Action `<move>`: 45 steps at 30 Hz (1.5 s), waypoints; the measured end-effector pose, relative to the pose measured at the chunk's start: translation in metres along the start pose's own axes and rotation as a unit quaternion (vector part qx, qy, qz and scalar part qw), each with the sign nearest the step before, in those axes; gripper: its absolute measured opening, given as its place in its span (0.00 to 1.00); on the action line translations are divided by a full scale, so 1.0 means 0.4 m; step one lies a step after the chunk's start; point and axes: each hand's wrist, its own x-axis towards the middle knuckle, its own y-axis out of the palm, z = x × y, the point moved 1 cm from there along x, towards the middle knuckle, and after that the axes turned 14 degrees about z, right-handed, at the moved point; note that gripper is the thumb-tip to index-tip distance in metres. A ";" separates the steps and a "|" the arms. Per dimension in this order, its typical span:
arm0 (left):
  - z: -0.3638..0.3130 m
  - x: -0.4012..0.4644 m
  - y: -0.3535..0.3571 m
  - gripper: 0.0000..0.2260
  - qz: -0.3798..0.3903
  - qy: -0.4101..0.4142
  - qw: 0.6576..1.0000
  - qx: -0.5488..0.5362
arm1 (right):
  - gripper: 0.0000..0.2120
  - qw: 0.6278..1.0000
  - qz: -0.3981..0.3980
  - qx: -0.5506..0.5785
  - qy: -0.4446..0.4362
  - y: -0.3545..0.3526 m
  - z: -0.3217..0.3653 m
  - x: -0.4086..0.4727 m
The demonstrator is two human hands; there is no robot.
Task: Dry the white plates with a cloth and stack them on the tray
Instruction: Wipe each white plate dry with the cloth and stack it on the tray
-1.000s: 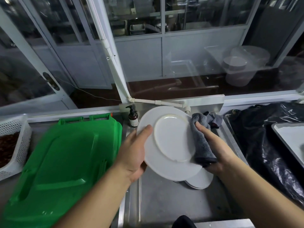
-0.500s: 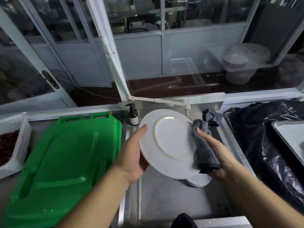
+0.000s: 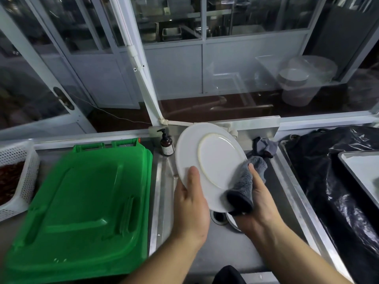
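Observation:
A white plate (image 3: pixel 215 160) is held tilted over the steel sink (image 3: pixel 256 249), its underside with the foot ring facing me. My left hand (image 3: pixel 191 203) grips its lower left rim, thumb on the underside. My right hand (image 3: pixel 260 201) holds a grey cloth (image 3: pixel 243 188) wrapped over the plate's lower right edge. Below the hands, part of another white plate (image 3: pixel 232 223) lies in the sink, mostly hidden. A metal tray (image 3: pixel 361 167) sits at the far right on black plastic.
A green plastic lid (image 3: pixel 82 206) covers the counter on the left, with a white perforated basket (image 3: pixel 18 177) beyond it. A brown pump bottle (image 3: pixel 166 143) stands at the sink's back left corner. A second grey cloth (image 3: pixel 264 145) lies at the back right. Black plastic sheeting (image 3: pixel 328 181) covers the right.
The plate has turned in my hands and tilted more upright. The cloth has slid from the plate's right edge down to its lower right rim. My left thumb shifted lower on the plate.

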 end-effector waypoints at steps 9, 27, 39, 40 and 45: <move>-0.090 0.062 -0.090 0.23 0.156 -0.122 0.979 -0.056 | 0.16 0.987 0.017 -0.155 0.048 -0.019 0.122 -0.023; -0.022 0.014 -0.044 0.06 0.096 -0.075 0.993 -0.003 | 0.26 0.965 -0.175 -0.194 -0.019 -0.038 0.002 -0.006; -0.035 0.032 -0.023 0.08 0.117 -0.072 0.990 0.028 | 0.14 0.779 0.021 -0.601 -0.178 0.039 -0.025 -0.042; -0.032 0.032 -0.026 0.10 0.123 -0.074 0.989 0.037 | 0.11 0.749 0.044 -0.634 -0.188 0.052 -0.022 -0.046; -0.027 0.014 -0.025 0.15 0.167 -0.095 0.981 0.024 | 0.20 0.619 0.164 -0.738 -0.213 0.112 0.037 -0.033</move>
